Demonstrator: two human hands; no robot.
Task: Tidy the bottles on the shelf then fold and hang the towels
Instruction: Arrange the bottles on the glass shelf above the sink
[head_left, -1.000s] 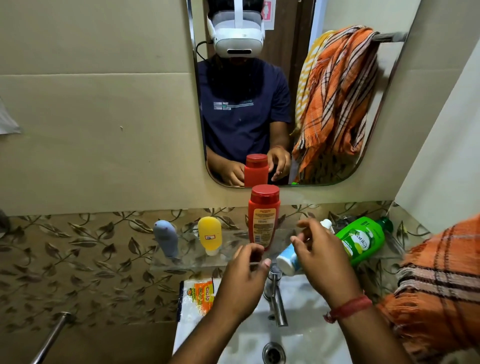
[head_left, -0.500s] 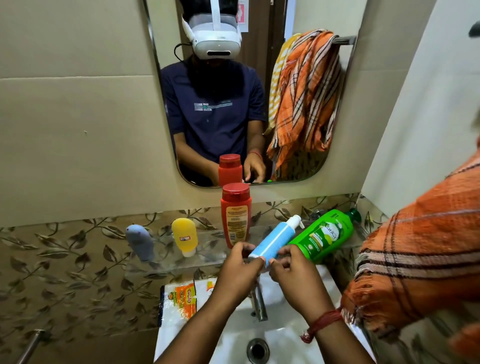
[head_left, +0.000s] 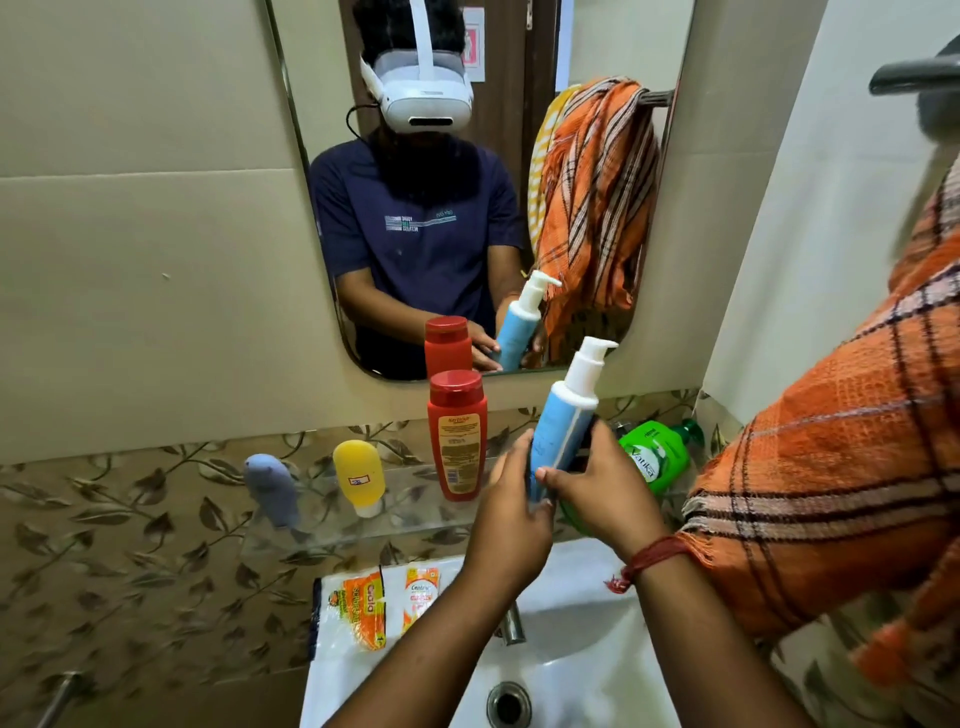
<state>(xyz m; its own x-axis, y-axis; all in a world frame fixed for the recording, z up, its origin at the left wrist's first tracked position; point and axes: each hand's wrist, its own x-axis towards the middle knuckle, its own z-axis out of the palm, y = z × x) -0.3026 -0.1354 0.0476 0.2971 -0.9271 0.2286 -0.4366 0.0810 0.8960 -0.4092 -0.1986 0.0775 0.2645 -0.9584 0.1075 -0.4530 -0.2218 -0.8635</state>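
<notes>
Both hands hold a blue pump bottle (head_left: 563, 415) with a white pump, nearly upright, over the right part of the glass shelf (head_left: 332, 530). My left hand (head_left: 511, 512) grips its lower left side. My right hand (head_left: 597, 488) grips it from the right, thumb across the front. On the shelf stand a grey-blue tube (head_left: 272, 488), a yellow tube (head_left: 359, 475) and a red bottle (head_left: 457, 434). A green bottle (head_left: 657, 457) lies tilted behind my right hand. An orange checked towel (head_left: 841, 457) hangs at the right.
A white basin (head_left: 571, 660) with a tap (head_left: 513, 626) and drain (head_left: 508, 704) lies below the shelf. Printed sachets (head_left: 374, 603) rest on its left rim. The mirror (head_left: 493, 187) reflects a person and towels on a rail. A metal bar (head_left: 57, 699) is at lower left.
The blue pump bottle has gone from lying low and tilted near the tap to nearly upright above the shelf, now held in both hands. The camera has shifted slightly.
</notes>
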